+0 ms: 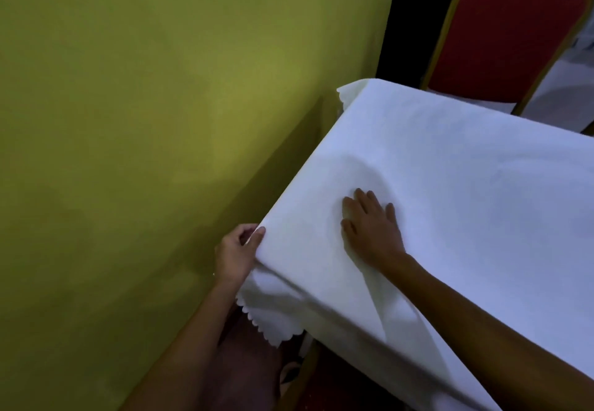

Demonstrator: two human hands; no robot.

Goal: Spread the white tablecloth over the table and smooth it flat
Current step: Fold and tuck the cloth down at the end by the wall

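Observation:
The white tablecloth [450, 192] covers the table from the middle to the right of the view, hiding the tabletop completely. Its scalloped hem hangs over the near left corner and shows again at the far left corner. My left hand [236, 253] pinches the cloth's edge at the near left corner, thumb on top and fingers under the fold. My right hand [369, 227] lies palm down on the cloth with fingers spread, a little right of that corner. A soft crease runs from under the right hand toward the near edge.
A yellow-green wall [144, 121] stands close along the table's left side, leaving a narrow gap. A red padded chair with a gold frame [508, 34] stands behind the table's far edge. Another red seat [308, 391] shows below the near edge.

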